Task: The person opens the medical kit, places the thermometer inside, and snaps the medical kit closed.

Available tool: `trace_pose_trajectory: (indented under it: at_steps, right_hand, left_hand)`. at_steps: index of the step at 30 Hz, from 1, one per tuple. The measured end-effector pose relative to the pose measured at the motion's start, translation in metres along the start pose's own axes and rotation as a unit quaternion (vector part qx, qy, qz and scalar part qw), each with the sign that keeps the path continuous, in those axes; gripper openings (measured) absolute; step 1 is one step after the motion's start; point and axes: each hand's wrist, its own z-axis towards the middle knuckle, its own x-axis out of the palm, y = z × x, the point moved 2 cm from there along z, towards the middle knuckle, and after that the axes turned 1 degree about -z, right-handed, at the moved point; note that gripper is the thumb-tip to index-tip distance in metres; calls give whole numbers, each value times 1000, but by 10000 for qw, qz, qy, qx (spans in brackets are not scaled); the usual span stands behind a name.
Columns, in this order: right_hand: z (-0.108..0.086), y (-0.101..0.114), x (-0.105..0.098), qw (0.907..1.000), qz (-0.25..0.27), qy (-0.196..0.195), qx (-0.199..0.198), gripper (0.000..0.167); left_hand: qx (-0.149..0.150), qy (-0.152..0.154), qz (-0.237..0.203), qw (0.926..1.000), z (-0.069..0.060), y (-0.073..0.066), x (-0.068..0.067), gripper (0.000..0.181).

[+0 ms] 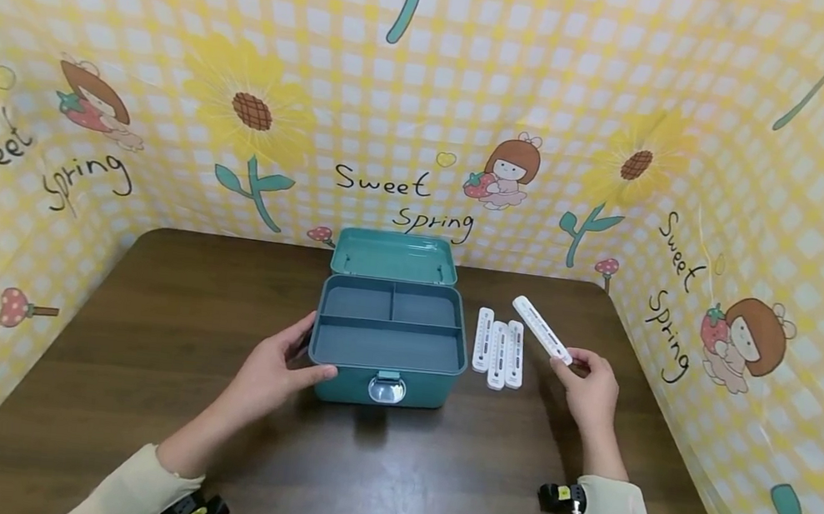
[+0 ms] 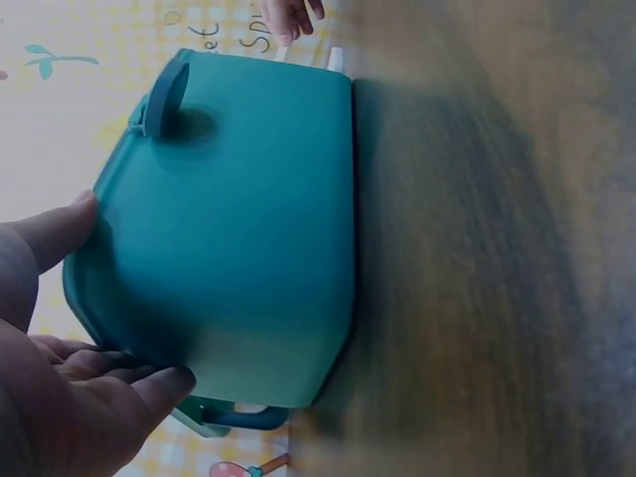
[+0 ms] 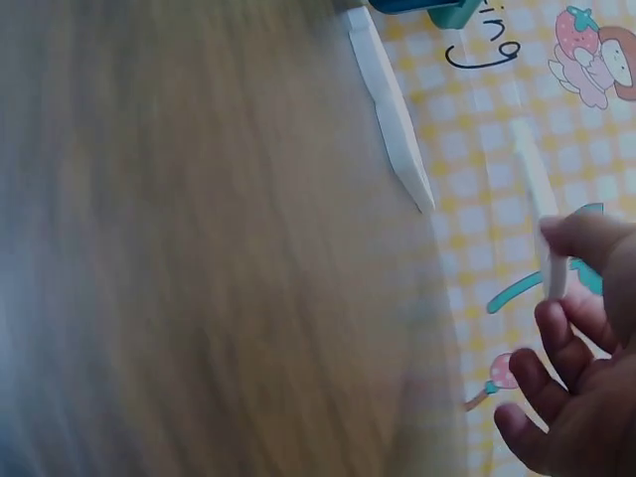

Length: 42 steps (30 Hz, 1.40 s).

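Note:
A teal storage box (image 1: 383, 384) stands with its lid raised at the back; its grey-blue tray has three compartments, with nothing visible in them. My left hand (image 1: 276, 367) grips the box's left front corner, thumb at the front rim and fingers along the side. In the left wrist view, the thumb and fingers of the left hand (image 2: 84, 397) lie against the box (image 2: 229, 229). My right hand (image 1: 589, 389) pinches one end of a white thermometer (image 1: 542, 329), which slants up off the table. The right wrist view shows this thermometer (image 3: 538, 189) between thumb and fingers.
Several more white thermometers (image 1: 497, 355) lie side by side just right of the box. The dark wooden table (image 1: 170, 332) is closed in by a yellow checked cloth (image 1: 413, 106) at the back and both sides. A clear latch (image 1: 386, 390) sits on the box's front.

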Motion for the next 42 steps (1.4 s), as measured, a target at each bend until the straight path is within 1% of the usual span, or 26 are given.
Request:
trace_pose_trajectory:
  at_steps: [3, 6, 10, 15, 23, 31, 36, 42]
  right_hand:
    - [3, 2, -7, 9997, 174, 144, -108, 34]
    - [4, 5, -14, 9987, 240, 361, -275, 35]
    - [5, 15, -23, 9962, 141, 625, -598, 37]
    - [6, 33, -35, 9914, 63, 788, -1042, 36]
    - [9, 51, -39, 9799, 23, 1133, -1641, 30]
    - [13, 69, -48, 9694, -9, 1386, -2024, 27]
    - [15, 83, -47, 9623, -20, 1566, -2222, 25]
    - [10, 96, -44, 9510, -120, 1898, -2436, 24]
  left_hand:
    - [-14, 97, -6, 10000, 2, -3, 1, 106]
    - [-103, 159, 78, 9998, 2, -5, 0, 106]
    - [-195, 224, 174, 9994, 1, -5, -3, 106]
    - [-134, 266, 148, 9994, 2, -5, -5, 104]
    - [-178, 282, 220, 9992, 1, -3, -6, 104]
    - [-94, 345, 269, 9990, 4, -4, -4, 104]
    - [-84, 356, 260, 9990, 5, -4, -5, 104]
    - [-121, 374, 269, 9989, 4, -4, -6, 104]
